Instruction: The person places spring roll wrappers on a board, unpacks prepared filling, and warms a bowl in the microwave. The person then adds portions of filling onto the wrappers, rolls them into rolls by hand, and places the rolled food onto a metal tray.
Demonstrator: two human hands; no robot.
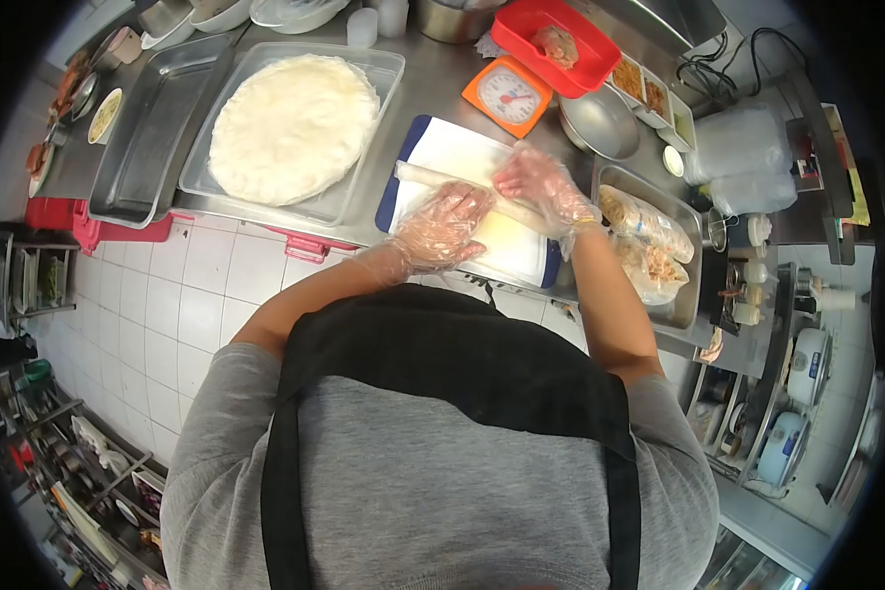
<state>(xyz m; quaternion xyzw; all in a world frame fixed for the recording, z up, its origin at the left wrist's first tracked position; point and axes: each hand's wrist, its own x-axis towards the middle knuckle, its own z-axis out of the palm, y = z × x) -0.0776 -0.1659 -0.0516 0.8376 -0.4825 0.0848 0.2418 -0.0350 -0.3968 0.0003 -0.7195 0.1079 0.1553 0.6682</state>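
Observation:
A long pale rolled wrapper (422, 175) lies slantwise across a white cutting board (452, 144) with blue ends. My left hand (446, 224), in a clear plastic glove, is closed over the middle of the roll. On its right part rests my right hand (541, 183), gloved too, with the fingers curled onto it. Both palms hide much of the roll. A pale yellowish flat patch (509, 238) shows on the board below the hands; I cannot tell what it is. Left of the board, a stack of round white wrappers (293, 128) sits in a clear plastic tray (391, 71).
An orange kitchen scale (508, 96) and a red basket (600, 67) with food stand behind the board. Right of it are a metal bowl (600, 126) and a metal tray (696, 218) holding bagged food (649, 218). An oblong metal pan (147, 128) lies far left.

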